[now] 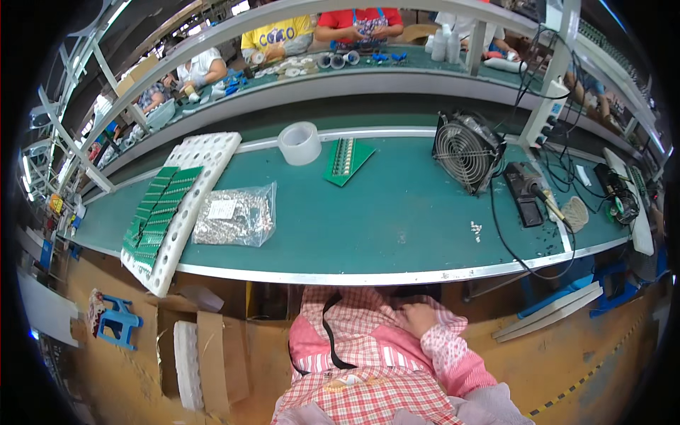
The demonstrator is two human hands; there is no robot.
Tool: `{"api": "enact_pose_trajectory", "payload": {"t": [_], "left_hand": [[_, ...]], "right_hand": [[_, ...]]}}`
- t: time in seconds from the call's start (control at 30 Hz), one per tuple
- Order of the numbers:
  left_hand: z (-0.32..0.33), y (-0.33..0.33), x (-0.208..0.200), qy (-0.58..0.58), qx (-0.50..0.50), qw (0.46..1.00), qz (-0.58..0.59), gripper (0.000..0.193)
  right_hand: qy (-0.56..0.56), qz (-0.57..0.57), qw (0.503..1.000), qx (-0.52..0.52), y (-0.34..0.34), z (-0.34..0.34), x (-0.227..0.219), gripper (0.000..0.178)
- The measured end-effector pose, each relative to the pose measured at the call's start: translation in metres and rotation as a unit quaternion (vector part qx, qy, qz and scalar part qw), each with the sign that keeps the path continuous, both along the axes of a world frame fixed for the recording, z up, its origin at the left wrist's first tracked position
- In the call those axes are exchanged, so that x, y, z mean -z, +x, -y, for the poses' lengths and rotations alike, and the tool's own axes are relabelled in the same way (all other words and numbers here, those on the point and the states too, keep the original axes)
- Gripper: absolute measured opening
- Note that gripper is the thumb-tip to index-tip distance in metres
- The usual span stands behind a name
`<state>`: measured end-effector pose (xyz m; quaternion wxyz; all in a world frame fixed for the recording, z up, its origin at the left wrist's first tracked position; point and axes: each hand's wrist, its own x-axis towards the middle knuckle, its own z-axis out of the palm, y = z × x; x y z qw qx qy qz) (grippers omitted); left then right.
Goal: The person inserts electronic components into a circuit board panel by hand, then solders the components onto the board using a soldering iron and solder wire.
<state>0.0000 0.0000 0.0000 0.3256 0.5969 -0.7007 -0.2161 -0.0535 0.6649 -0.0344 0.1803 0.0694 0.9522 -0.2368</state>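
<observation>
Checked apron (pixel 382 397) fills six o'clock. On it, at five, lies the right hand (pixel 419 319); I cannot tell if its fingers curl or spread. No left hand shows. Past them, at twelve, sits a green board (pixel 347 161); it's best held by its edges, I think. Farther, also at twelve, a worker in red (pixel 338 18) is cut off up top.

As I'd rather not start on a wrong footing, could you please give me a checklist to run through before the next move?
1. Right hand off the table: ok, on the lap.
2. Left hand in view: not ok, it cannot be seen.
3. Lone board unobstructed: ok, nothing lies on it.
4. Table free of loose white bits: not ok, some lie scattered.
5. Bag sealed: cannot tell.
6. Fan stopped: cannot tell.
</observation>
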Motion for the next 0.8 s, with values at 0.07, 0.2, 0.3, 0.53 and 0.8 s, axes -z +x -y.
{"api": "enact_pose_trajectory", "payload": {"t": [0.07, 0.2, 0.3, 0.53, 0.8], "left_hand": [[-0.057, -0.055, -0.032, -0.04, 0.118, 0.983, -0.134, 0.031], [-0.245, -0.152, -0.085, -0.23, 0.613, 0.741, -0.149, 0.012], [-0.371, -0.18, -0.114, -0.325, 0.816, 0.462, -0.125, 0.009], [-0.455, -0.188, -0.161, -0.308, 0.896, 0.296, -0.121, 0.011], [-0.5, -0.233, -0.163, -0.119, 0.906, 0.356, -0.197, 0.013]], "right_hand": [[-0.088, -0.172, 0.98, -0.039, 0.0, 0.017, -0.041, 0.042], [-0.279, -0.222, 0.932, -0.065, -0.006, 0.055, -0.122, 0.037], [-0.278, -0.322, 0.905, -0.023, -0.022, 0.077, -0.16, 0.028], [-0.179, -0.398, 0.896, 0.086, -0.04, 0.059, -0.184, 0.022], [-0.405, -0.308, 0.851, 0.13, -0.09, 0.009, -0.21, 0.02]]}}
